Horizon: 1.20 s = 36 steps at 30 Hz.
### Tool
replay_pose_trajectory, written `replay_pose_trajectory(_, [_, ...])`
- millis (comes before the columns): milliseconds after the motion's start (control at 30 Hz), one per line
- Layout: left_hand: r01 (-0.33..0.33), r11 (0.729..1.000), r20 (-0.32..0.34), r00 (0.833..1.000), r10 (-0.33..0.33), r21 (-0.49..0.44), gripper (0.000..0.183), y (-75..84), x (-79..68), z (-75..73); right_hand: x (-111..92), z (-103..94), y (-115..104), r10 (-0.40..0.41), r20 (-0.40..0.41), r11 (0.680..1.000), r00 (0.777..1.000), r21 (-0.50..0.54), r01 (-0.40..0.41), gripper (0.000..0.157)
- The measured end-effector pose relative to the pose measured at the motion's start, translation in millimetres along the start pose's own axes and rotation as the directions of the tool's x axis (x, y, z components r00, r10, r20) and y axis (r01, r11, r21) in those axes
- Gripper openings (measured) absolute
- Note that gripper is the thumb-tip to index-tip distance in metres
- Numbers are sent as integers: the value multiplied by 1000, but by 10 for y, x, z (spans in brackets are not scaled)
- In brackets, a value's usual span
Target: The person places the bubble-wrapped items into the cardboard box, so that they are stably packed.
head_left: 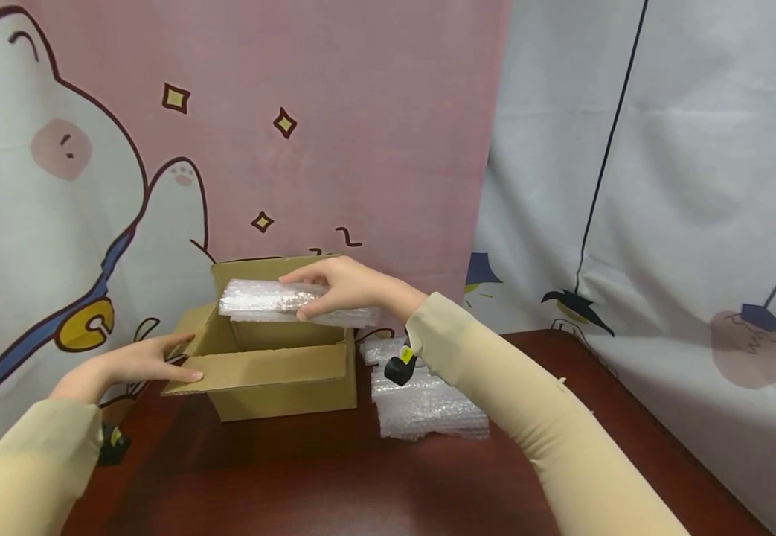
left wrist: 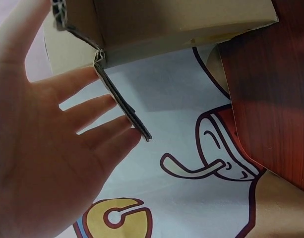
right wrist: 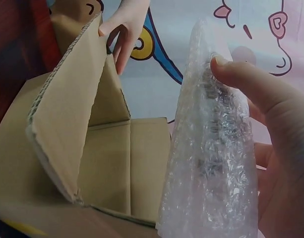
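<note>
Over the open cardboard box (head_left: 280,398), my right hand (head_left: 350,284) grips a long bubble-wrapped package (head_left: 257,298). Its thumb (right wrist: 231,69) lies along the near face of the wrap, the other fingers behind it. Something darker shows through the clear bubbles, its kind blurred by the wrap. At the box's left front corner, my left hand (head_left: 136,365) touches the flaps. Its thumb rests on the front flap (head_left: 260,368), and its fairly straight fingers (left wrist: 97,106) meet the edge of the side flap (left wrist: 119,99). The box's floor shows in the right wrist view.
Right of the box, several pieces of bubble wrap (head_left: 428,406) lie on the dark red table (head_left: 294,476). A printed curtain (head_left: 388,149) hangs close behind the box and along the left. A white curtain (head_left: 662,186) borders the table's right side.
</note>
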<state>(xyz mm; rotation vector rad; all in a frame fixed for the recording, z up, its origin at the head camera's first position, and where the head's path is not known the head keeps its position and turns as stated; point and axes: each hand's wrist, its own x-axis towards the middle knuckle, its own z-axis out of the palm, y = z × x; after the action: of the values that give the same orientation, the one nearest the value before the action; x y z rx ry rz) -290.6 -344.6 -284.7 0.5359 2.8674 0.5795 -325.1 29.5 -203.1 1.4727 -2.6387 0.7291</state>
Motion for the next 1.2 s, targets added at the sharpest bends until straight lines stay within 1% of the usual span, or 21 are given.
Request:
replay_pose_trajectory(133, [0,1000,-3,1000,0,-1,97,-25,1,12,113,59,18,0,-12,1000,1000,-16,0,60])
replay_pose_trajectory(267, [-4,1000,-15,1000,4,-27,101,-105,29,37,182,96,31,16,-15,1000,1000,-18,-17,60])
replay_pose_trajectory(400, [-7,999,-29,1000,5,-42,106,-222,73,59,216,91,-6,24,-3,999,1000,-28,-25,60])
replay_pose_trajectory(533, [-10,999,-39,999,9,-35,109,-258,93,63,267,76,-47,14,2,999,1000,-32,-14,59])
replay_pose_trajectory(667, [-7,999,-38,999,6,-31,108,-238,81,64,331,76,-71,0,6,999,1000,-41,0,59])
replay_pose_trajectory(767, [2,1000,-38,999,-3,-29,107,-194,52,61,384,106,-76,8,12,999,1000,-36,-8,59])
replay_pose_trajectory(900, [-9,1000,-31,999,9,-19,104,-89,2,42,449,178,-57,40,28,999,999,-10,-40,59])
replay_pose_trajectory(1000, [-19,1000,-19,1000,19,-3,101,-34,-15,33,492,239,-40,63,42,998,997,-12,-62,59])
replay_pose_trajectory(1200, [-11,1000,-21,1000,11,13,100,1,-19,34,579,376,20,112,55,994,992,-14,-111,59])
